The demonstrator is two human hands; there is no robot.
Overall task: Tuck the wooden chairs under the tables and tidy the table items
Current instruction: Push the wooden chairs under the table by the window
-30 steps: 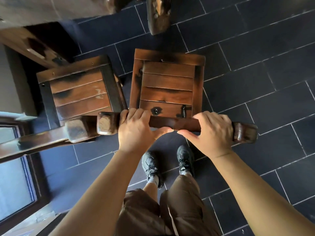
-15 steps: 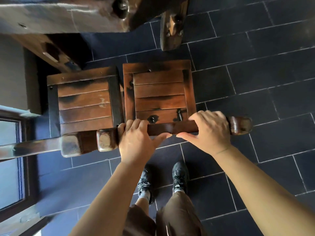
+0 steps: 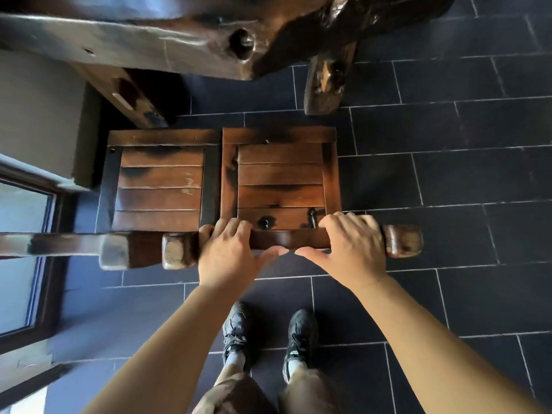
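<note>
I look straight down on a dark wooden chair [image 3: 280, 174] with a slatted seat, standing on the tile floor. My left hand [image 3: 230, 252] and my right hand [image 3: 352, 246] both grip its top back rail, thumbs nearly touching at the middle. A second, matching wooden chair [image 3: 159, 180] stands right beside it on the left, their seats side by side and nearly touching. The thick dark wooden table [image 3: 167, 40] spans the top of the view, and the front edges of both seats lie just short of it.
A carved table leg [image 3: 325, 82] stands just beyond the held chair's front right corner. Another wooden support [image 3: 128, 97] sits behind the left chair. A wall and window frame [image 3: 38, 249] run along the left. Dark floor tiles [image 3: 448, 180] stretch to the right. My shoes are behind the chair.
The held chair has slid forward toward the table and left, straightening until its seat lines up beside the other chair. Both hands stayed on the back rail and I stepped forward.
</note>
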